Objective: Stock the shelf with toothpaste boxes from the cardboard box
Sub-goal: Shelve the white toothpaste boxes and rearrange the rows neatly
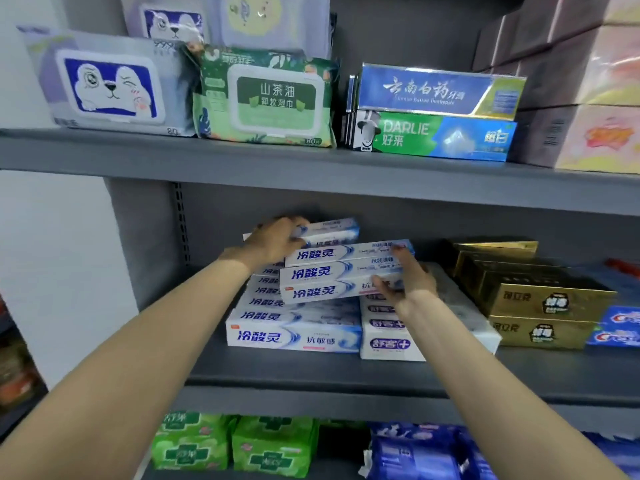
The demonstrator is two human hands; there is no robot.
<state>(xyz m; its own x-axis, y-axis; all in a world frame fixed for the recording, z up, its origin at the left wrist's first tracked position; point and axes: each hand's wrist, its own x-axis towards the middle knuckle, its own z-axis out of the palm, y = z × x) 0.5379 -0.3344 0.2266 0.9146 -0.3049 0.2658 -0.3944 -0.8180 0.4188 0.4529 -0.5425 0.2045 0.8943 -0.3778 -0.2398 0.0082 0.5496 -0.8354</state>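
White-and-blue toothpaste boxes lie stacked on the grey middle shelf point(311, 372). Between my hands is a bundle of several such toothpaste boxes point(343, 271), lifted over the lower row point(294, 336). My left hand point(273, 240) curls round the bundle's left end, fingers over the topmost box. My right hand point(407, 284) grips the right end, thumb on the front face. The cardboard box is out of view.
White boxes with purple labels point(391, 344) sit right of the stack, then gold boxes point(540, 306) and blue ones point(620, 329). The upper shelf holds wet-wipe packs point(266, 98) and two toothpaste boxes point(436, 114). Green and blue packs point(270, 448) fill the shelf below.
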